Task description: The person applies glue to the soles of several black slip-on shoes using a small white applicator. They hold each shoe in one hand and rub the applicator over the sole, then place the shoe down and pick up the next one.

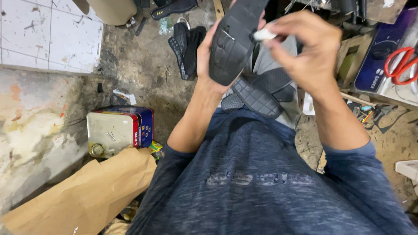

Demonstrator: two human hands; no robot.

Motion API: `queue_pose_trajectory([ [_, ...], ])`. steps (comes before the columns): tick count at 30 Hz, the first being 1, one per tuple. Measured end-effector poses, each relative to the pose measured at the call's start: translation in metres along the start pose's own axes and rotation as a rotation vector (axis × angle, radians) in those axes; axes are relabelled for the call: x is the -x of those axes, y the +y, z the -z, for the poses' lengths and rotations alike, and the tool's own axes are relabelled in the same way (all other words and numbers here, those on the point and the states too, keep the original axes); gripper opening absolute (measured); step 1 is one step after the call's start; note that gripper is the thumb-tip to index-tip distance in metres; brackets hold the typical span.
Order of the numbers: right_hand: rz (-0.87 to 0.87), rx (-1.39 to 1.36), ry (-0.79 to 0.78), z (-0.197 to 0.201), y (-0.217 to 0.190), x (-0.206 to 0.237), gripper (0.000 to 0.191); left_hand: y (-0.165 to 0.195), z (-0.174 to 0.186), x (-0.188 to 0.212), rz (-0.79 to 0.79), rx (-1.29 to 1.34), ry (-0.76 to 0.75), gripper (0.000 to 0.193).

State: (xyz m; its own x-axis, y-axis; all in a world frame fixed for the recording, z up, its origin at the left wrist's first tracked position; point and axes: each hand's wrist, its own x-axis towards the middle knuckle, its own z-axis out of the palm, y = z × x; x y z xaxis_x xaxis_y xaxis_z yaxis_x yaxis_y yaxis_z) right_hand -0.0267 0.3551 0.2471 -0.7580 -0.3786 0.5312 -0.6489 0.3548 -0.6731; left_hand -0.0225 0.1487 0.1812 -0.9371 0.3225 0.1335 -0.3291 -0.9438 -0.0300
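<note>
My left hand (pixel 203 56) grips a black rubber shoe sole (pixel 235 39), held up with its patterned tread facing me. My right hand (pixel 305 48) pinches a small white piece (pixel 264 35) against the sole's right edge. Two more black soles (pixel 259 93) with a diamond tread lie on my lap below the hands. I wear a blue mottled long-sleeved shirt and grey trousers.
A square metal tin (pixel 117 130) with red and blue sides stands on the dirty floor at left, brown paper (pixel 87 196) beside it. More black soles (pixel 185 45) lie ahead. Red-handled scissors (pixel 402 65) rest on a dark blue box at right. White tiles (pixel 48 32) lie upper left.
</note>
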Motion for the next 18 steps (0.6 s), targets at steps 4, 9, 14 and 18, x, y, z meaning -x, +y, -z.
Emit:
queue_pose_trajectory([
  [4, -0.317, -0.525, 0.398, 0.005, 0.057, 0.000, 0.012, 0.000, -0.015, 0.010, 0.089, 0.306, 0.392, 0.060],
  [9, -0.618, -1.263, 0.258, -0.006, 0.089, 0.004, 0.020, 0.005, -0.001, 0.003, 0.156, 0.149, -0.128, 0.059],
  [14, -0.651, -1.353, 0.236, -0.033, 0.076, 0.020, 0.019, 0.017, 0.025, -0.006, -0.104, -0.059, -0.182, 0.062],
  [18, -0.569, -1.348, 0.275, -0.048, 0.043, 0.031, 0.020, 0.016, 0.030, -0.013, -0.234, -0.096, -0.100, 0.059],
])
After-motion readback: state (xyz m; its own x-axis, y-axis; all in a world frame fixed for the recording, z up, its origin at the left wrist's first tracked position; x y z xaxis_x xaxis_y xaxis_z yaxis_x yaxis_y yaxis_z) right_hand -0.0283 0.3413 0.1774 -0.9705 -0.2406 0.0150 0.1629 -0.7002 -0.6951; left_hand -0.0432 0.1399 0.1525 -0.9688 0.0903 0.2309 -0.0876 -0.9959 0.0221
